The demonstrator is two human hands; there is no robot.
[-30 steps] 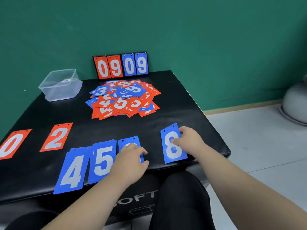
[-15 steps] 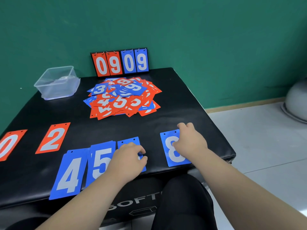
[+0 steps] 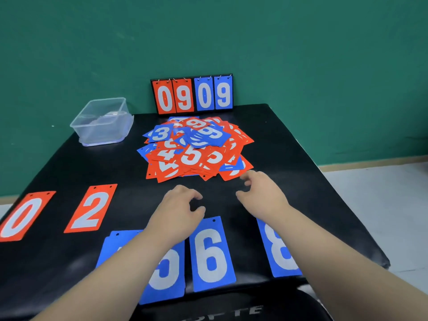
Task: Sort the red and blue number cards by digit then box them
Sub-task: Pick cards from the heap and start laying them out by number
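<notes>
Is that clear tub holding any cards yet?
No cards yet: no red or blue shows through the clear tub; something greyish lies inside, cannot tell what.

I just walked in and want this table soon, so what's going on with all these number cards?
A person is sorting number cards on a black table. Red 0 and red 2 lie at the near left, with blue 5, blue 6 and blue 8 along the near edge. The left hand and right hand hover empty between that row and the large mixed pile. The clear box stands at the back left, its contents unclear.
</notes>
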